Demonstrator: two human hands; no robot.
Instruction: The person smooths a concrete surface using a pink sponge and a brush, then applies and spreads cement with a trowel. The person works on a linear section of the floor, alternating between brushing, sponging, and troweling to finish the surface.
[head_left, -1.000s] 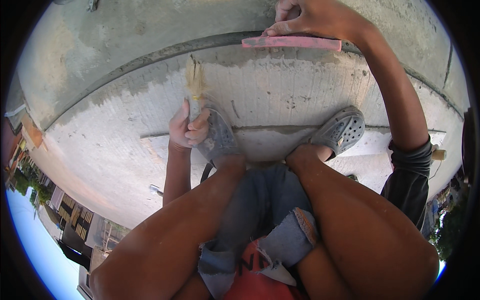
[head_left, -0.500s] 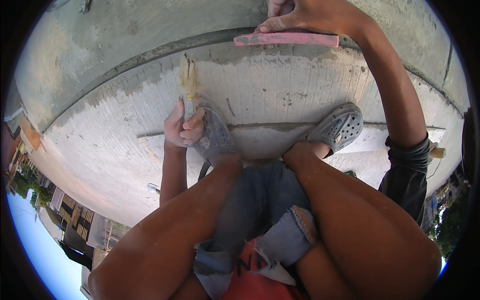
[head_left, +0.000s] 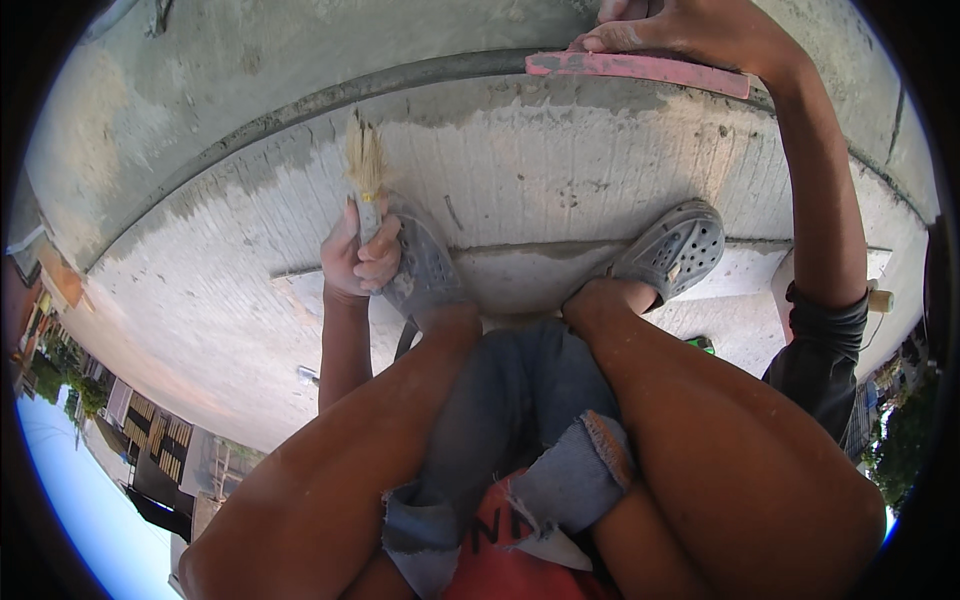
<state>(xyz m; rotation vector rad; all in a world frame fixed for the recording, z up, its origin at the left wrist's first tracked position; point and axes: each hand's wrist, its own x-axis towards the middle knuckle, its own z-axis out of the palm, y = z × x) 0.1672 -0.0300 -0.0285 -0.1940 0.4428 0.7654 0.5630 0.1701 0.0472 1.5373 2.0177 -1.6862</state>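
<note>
Gripping brush left hand; right hand outstretched pressing pink float.

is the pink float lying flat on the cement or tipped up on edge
Flat: the pink float shows only its thin edge along the wet cement, right hand pressing on top.

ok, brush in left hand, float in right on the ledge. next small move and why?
Probably sweep the brush forward along the damp grey band. The left hand holds it bristles-up on the cement ledge, while the right hand presses the pink float flat at the edge, seemingly mid-smoothing.
</note>
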